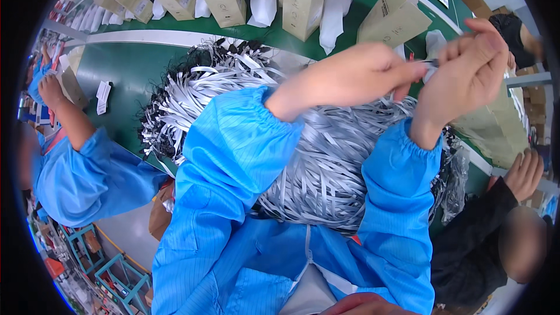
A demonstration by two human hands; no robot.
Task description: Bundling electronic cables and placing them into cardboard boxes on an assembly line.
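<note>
Over a heap of pale grey straps [326, 169] with dark ends, the head view shows the person's two hands close together, toward the right. The left hand [367, 76] reaches across, its thumb and fingers pinched on a small piece [430, 65], dark and whitish, which lies between the two hands. The right hand [464, 79] is just beside that piece with its fingers curled; whether it is clamped on it too, I cannot tell, as the spot is blurred.

The straps spread over a green surface [125, 81], below both blue-sleeved forearms. Along the far side stand open beige boxes [300, 11] with white wrapped items [335, 14] between them. A white tag [103, 98] lies to the left of the straps; a clear plastic bag [456, 184] is at their right edge. Beyond, a co-worker's blue sleeve [99, 169] shows at left and another's dark sleeve [478, 239] at right.
</note>
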